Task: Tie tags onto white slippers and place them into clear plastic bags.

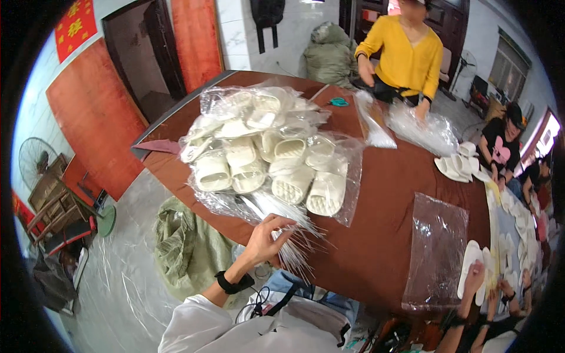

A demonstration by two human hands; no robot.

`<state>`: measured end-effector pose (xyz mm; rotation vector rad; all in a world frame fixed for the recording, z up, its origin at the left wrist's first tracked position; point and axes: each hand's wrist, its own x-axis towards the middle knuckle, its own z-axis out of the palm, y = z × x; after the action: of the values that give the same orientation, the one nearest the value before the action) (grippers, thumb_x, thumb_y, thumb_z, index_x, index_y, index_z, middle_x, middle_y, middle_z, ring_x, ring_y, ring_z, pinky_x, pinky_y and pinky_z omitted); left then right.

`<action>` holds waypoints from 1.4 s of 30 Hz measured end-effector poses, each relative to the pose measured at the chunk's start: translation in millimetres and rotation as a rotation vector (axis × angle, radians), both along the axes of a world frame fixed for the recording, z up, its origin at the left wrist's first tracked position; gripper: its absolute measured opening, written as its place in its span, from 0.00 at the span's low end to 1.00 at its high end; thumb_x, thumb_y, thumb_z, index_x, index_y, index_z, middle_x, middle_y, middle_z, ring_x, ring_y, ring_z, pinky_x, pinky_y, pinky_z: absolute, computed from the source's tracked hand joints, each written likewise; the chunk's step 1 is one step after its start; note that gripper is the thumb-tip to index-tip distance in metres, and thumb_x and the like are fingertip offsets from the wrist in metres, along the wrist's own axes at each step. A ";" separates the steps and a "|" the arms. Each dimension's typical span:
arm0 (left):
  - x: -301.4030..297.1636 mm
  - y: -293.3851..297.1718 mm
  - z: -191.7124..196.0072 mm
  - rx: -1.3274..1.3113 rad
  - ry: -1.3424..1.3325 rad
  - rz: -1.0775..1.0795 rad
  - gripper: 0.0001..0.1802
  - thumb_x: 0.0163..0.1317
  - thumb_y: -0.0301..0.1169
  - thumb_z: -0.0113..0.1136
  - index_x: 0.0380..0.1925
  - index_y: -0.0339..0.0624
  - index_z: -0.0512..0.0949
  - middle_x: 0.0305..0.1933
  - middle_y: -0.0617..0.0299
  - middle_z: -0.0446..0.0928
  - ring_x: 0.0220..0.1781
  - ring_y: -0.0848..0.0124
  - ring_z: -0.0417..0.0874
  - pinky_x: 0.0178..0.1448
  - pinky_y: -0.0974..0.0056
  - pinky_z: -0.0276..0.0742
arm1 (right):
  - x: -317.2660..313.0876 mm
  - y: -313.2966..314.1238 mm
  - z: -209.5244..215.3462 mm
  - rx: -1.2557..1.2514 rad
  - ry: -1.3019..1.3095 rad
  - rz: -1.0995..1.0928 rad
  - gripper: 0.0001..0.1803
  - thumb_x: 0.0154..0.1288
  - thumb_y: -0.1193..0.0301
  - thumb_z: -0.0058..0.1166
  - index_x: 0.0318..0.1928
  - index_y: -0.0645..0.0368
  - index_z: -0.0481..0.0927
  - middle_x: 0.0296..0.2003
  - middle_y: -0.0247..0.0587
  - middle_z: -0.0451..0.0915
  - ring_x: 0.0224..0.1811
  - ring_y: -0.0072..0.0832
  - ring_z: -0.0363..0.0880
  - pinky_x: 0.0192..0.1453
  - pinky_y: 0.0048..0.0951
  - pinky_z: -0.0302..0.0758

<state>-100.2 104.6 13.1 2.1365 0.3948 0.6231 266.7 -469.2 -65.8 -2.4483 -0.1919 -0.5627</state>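
Note:
My left hand hovers over, or rests at the edge of, a bundle of thin white strips at the near table edge. Its thumb and index finger are apart, with nothing plain between them. Beyond it lies a pile of cream slippers in clear plastic bags. Far to the right, my right hand is closed on a pair of white slippers; the picture's curved rim squeezes its fingers. An unfilled clear plastic bag lies flat on the brown tabletop left of that pair.
Green-handled scissors and clear bags lie at the far side, by a person in yellow. More white slippers sit at the right, near other people. A green sack stands on the floor at left.

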 end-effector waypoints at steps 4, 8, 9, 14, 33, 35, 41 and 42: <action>1.5 39.2 11.4 0.033 -0.086 0.074 0.16 0.57 0.24 0.61 0.47 0.41 0.79 0.38 0.54 0.78 0.41 0.62 0.79 0.46 0.62 0.75 | -116.3 113.4 16.8 0.279 -0.006 0.255 0.09 0.62 0.80 0.52 0.43 0.63 0.79 0.39 0.39 0.79 0.41 0.26 0.75 0.46 0.27 0.72; 7.8 90.2 47.2 0.160 -0.179 0.173 0.16 0.56 0.24 0.62 0.46 0.42 0.80 0.38 0.54 0.77 0.41 0.63 0.78 0.45 0.62 0.74 | -216.5 222.7 44.2 0.198 0.083 0.478 0.05 0.61 0.79 0.53 0.37 0.62 0.80 0.32 0.37 0.77 0.34 0.25 0.74 0.39 0.26 0.72; 11.1 105.7 56.5 0.212 -0.196 0.212 0.16 0.55 0.24 0.62 0.46 0.42 0.80 0.38 0.54 0.77 0.41 0.62 0.78 0.46 0.61 0.74 | -226.7 237.6 39.5 0.191 0.181 0.496 0.04 0.61 0.80 0.54 0.37 0.62 0.80 0.32 0.37 0.77 0.34 0.26 0.75 0.38 0.26 0.72; 44.6 187.6 95.7 0.458 -0.188 0.376 0.22 0.55 0.26 0.64 0.52 0.44 0.76 0.48 0.52 0.75 0.46 0.60 0.78 0.49 0.60 0.74 | -242.6 283.6 10.7 0.073 0.079 0.532 0.04 0.63 0.75 0.55 0.38 0.58 0.81 0.36 0.41 0.77 0.39 0.41 0.74 0.42 0.39 0.73; 157.5 271.7 69.7 0.769 -0.065 0.475 0.11 0.56 0.33 0.59 0.39 0.48 0.84 0.43 0.55 0.82 0.44 0.51 0.79 0.49 0.47 0.71 | -244.2 295.5 -7.0 0.063 -0.138 0.429 0.09 0.54 0.81 0.56 0.37 0.57 0.80 0.33 0.44 0.75 0.37 0.43 0.75 0.40 0.38 0.72; 164.1 263.7 79.1 0.680 -0.210 0.401 0.10 0.58 0.31 0.58 0.39 0.46 0.84 0.44 0.54 0.82 0.44 0.52 0.80 0.49 0.51 0.72 | -245.1 293.8 -8.8 0.055 -0.155 0.435 0.10 0.54 0.81 0.56 0.37 0.57 0.80 0.33 0.44 0.75 0.37 0.43 0.75 0.40 0.38 0.72; 172.3 163.3 140.0 0.193 -0.734 0.044 0.09 0.67 0.26 0.54 0.42 0.38 0.81 0.40 0.62 0.82 0.41 0.74 0.80 0.47 0.68 0.74 | -240.4 292.3 -3.6 0.113 -0.190 0.484 0.09 0.55 0.81 0.55 0.37 0.57 0.80 0.33 0.43 0.75 0.37 0.42 0.75 0.40 0.37 0.72; 169.8 149.9 149.9 0.060 -0.775 0.016 0.09 0.68 0.25 0.53 0.44 0.38 0.80 0.40 0.64 0.81 0.41 0.77 0.78 0.47 0.69 0.74 | -237.3 293.2 -4.2 0.116 -0.202 0.493 0.09 0.56 0.80 0.56 0.37 0.57 0.80 0.33 0.43 0.75 0.36 0.42 0.75 0.39 0.37 0.73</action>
<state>69.6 254.5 163.0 1.7686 -0.0394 1.4032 29.3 -176.1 -70.0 -2.1186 -0.7961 -0.5759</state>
